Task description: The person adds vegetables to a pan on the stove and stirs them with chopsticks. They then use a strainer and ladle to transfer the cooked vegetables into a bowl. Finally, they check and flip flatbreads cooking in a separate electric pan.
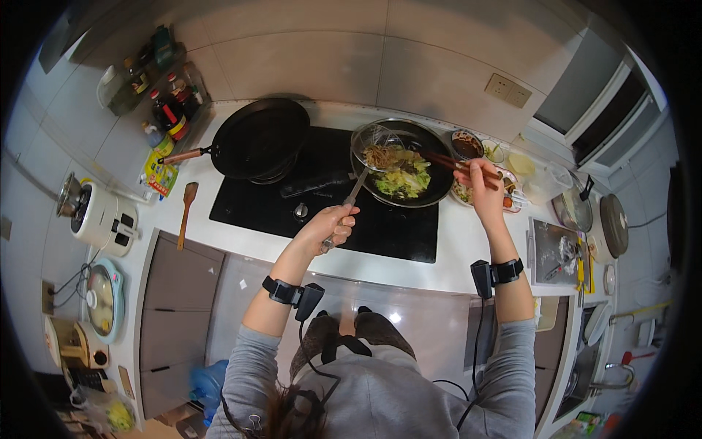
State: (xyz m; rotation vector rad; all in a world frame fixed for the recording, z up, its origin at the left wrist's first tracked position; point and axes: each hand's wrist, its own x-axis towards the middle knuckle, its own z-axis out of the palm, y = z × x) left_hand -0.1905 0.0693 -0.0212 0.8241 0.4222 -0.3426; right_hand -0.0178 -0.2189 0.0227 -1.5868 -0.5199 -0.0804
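My left hand (333, 226) grips the handle of a wire skimmer (378, 137). Its mesh bowl hangs over the left side of a dark pan (430, 189), with brown noodle-like strands (382, 157) in it. Chopped green leafy vegetables (405, 180) lie in the pan below and to the right of the skimmer. In my right hand (478, 184) is a pair of dark wooden chopsticks (445, 159), their tips reaching over the pan's right side. I cannot tell whether the tips touch the food.
A black wok (260, 137) stands on the left of the black cooktop (329, 200). Left of it lies a wooden spatula (187, 214). A bowl of dark sauce (467, 145) and a plate of ingredients (463, 193) sit right of the pan. Farther right is a cutting board (554, 241) with a knife.
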